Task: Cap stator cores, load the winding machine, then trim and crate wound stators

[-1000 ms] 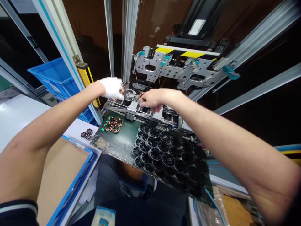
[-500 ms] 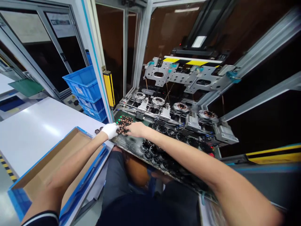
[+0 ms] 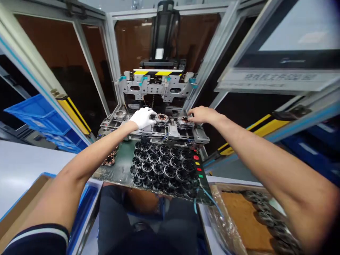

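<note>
We have our white-gloved left hand [image 3: 145, 117] over the row of clamping fixtures, its fingers bent at the nine o'clock edge of a copper-wound stator [image 3: 162, 118] that sits in a round holder. Our bare right hand [image 3: 203, 115] is at the three o'clock side of a second copper-wound stator [image 3: 184, 120], seated in the end holder, its fingertips close to the rim. We cannot tell whether either grip is grasping anything, since the fingers hide their own tips. At nine o'clock from the left hand we see a metal ring holder [image 3: 120, 114]. Toward six o'clock, the green desk [image 3: 123, 159] carries rows of black ring housings [image 3: 158, 168], with more copper-wound rings [image 3: 109, 160] at their nine o'clock, partly behind our forearm, and a red button [image 3: 196, 157] at their two o'clock. The machine's perforated plate [image 3: 152, 90] hangs at twelve o'clock beyond the fixtures.
</note>
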A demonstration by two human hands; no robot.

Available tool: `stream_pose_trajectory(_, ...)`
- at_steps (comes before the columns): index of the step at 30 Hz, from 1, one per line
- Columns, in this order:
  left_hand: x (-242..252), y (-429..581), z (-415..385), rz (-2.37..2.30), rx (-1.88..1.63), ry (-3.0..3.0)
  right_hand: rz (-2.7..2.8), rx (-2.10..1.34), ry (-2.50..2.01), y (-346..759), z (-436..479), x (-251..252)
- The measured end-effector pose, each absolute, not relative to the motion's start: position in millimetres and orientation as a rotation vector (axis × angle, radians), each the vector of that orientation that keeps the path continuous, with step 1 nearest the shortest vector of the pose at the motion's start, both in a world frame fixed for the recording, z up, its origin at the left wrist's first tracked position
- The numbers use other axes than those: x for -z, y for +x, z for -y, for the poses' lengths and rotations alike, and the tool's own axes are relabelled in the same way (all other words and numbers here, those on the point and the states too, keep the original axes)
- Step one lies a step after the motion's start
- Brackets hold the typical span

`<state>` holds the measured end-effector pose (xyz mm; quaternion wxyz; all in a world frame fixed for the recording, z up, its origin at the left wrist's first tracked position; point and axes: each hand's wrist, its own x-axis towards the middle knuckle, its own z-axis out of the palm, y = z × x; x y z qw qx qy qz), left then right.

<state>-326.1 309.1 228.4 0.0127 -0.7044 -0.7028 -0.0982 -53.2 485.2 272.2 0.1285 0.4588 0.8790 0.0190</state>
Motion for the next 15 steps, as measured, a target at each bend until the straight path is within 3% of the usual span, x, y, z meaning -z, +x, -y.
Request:
stream_pose_trajectory(6,-203.1,-273.6,-420.0,2.153,0.183,-2.28,-2.411,0.19,1.465,-16.4,-526.3,-223.3)
stream_pose_trajectory(15,-186.3,-256.3,-447.0,2.144,0.104,-2.275,-2.584,0.167,1.443,1.5,-547.6,-202.8)
